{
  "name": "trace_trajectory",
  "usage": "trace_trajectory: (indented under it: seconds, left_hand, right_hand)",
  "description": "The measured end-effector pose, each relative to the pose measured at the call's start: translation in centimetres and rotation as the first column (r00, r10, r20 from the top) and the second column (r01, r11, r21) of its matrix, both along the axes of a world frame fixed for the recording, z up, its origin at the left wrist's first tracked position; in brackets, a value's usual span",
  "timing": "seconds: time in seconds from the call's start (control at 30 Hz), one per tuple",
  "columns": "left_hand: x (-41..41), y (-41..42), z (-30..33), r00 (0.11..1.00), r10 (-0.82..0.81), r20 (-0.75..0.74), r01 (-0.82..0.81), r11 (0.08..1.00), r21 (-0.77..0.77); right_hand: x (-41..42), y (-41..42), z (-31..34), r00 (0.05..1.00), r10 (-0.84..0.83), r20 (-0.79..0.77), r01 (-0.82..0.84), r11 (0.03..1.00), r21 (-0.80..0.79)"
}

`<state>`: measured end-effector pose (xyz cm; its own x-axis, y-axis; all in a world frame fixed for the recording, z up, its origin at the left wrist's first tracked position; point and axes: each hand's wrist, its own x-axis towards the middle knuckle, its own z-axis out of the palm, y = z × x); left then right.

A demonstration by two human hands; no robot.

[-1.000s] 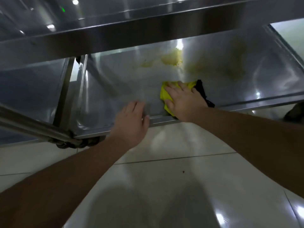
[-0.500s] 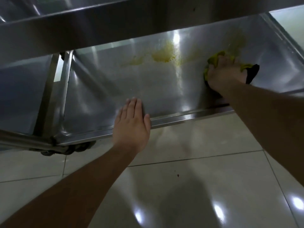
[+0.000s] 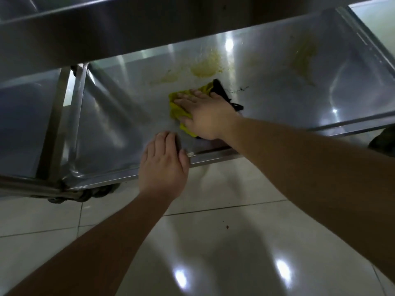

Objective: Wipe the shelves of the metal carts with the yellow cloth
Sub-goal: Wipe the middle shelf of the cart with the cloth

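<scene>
Lower cart shelf (image 3: 277,103): wiping under way, unfinished.
Yellow cloth (image 3: 178,110) is pressed flat under right hand (image 3: 208,116), fingers extended; left hand (image 3: 163,165) is laid open on the rim, nothing held; yellowish stains (image 3: 206,68) are left uncleaned.

Shiny metal shelf (image 3: 128,116), soft cloth (image 3: 178,110), glossy floor tiles (image 3: 235,242).

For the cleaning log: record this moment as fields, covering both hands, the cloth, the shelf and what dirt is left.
right hand: flat, pressing the yellow cloth onto the shelf
left hand: resting open on the shelf's front edge
shelf: lower metal shelf of the cart
remaining dirt: yellowish smear behind the cloth; a fainter one far right
floor: glossy pale tiles
</scene>
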<state>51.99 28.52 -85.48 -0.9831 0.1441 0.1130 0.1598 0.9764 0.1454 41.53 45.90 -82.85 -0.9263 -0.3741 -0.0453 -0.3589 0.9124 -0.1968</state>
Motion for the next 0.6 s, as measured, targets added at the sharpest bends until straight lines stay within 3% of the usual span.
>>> trace_trajectory:
  seconds: [0.2,0.3,0.4,0.5,0.6]
  left_hand:
    - [-0.1,0.0,0.0,0.999,-0.009,0.051,0.010,1.000,-0.011]
    - [-0.1,-0.1,-0.1,0.997,-0.041,0.071,0.044,0.998,-0.040]
    - [-0.2,-0.1,-0.2,0.997,-0.033,0.073,0.036,0.999,-0.039]
    - [-0.1,0.0,-0.3,0.998,-0.033,0.045,0.035,0.999,-0.033]
    - [-0.1,0.2,-0.1,0.998,-0.037,0.042,0.039,0.999,-0.036]
  right_hand:
    - [-0.7,16.7,-0.5,0.948,-0.295,-0.117,0.299,0.954,0.018]
    - [0.0,26.4,-0.9,0.792,-0.609,-0.038,0.610,0.791,0.051]
    - [1.5,29.3,-1.7,0.670,-0.742,0.029,0.741,0.670,0.045]
    - [3.0,25.1,-1.0,0.713,-0.701,-0.011,0.701,0.713,-0.007]
    - [4.2,18.2,-0.4,0.874,-0.473,-0.110,0.478,0.878,0.031]
